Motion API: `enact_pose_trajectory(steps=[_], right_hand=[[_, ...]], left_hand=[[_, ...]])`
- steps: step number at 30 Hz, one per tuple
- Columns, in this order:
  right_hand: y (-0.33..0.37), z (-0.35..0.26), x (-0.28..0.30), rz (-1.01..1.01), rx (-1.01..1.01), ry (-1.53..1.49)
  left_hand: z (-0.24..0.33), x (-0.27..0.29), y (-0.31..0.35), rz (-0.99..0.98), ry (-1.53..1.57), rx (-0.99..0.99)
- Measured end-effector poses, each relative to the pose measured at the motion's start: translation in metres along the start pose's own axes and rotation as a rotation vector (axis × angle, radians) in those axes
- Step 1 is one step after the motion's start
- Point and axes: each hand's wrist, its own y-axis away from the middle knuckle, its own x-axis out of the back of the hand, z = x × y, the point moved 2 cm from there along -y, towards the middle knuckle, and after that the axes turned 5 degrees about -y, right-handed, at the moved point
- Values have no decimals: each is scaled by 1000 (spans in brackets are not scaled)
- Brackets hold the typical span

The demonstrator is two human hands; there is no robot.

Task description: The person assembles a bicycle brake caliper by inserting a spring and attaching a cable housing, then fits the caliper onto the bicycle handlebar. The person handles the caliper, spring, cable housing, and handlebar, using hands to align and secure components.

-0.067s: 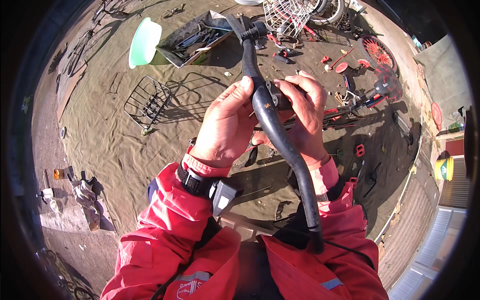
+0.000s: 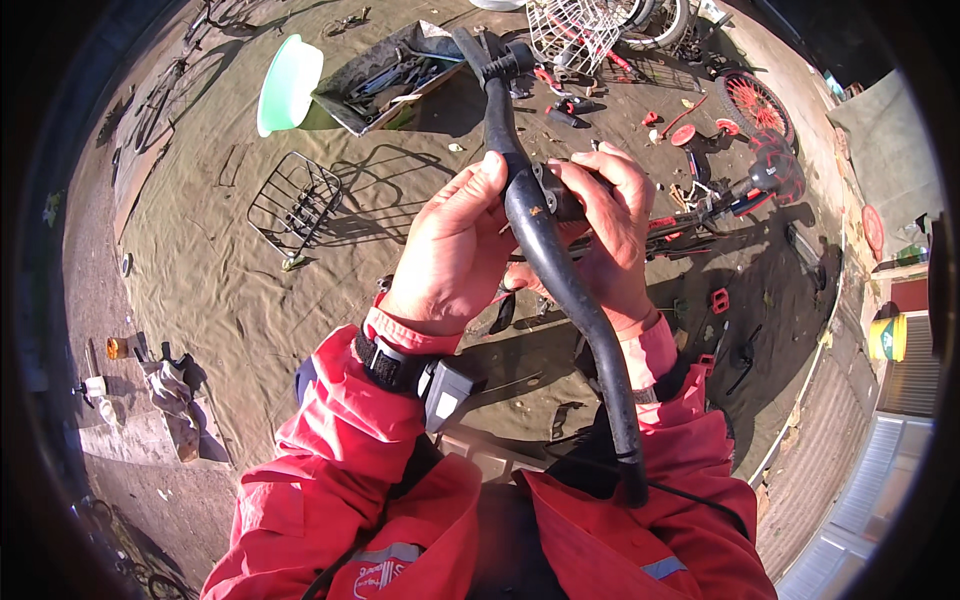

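A curved black bicycle handlebar (image 2: 572,290) is held up in front of me. It runs from the top of the view down toward my chest, with a black clamp-like fitting (image 2: 512,62) near its far end. My left hand (image 2: 440,250) closes on the middle of the bar from the left, its thumb lying along the tube and the other fingers partly hidden behind. On the other side, my right hand (image 2: 612,235) wraps around the black handlebar stem (image 2: 560,195) joined to the bar's middle. Some of its fingers are hidden behind the bar.
On the brown ground cloth lie a black wire rack (image 2: 295,205), a tool tray (image 2: 385,80), a green basin (image 2: 291,87) and a red pedal (image 2: 719,300). A partly dismantled bicycle frame (image 2: 690,225) lies to the right, below a red-spoked wheel (image 2: 757,103). A white basket (image 2: 572,35) is farther off.
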Motion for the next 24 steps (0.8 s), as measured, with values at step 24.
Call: enact_pose_trajectory(steps=[24], right_hand=[[-4,-6,-15,89,63,172]], left_hand=[[-13,4,-2,-33,201,-23]])
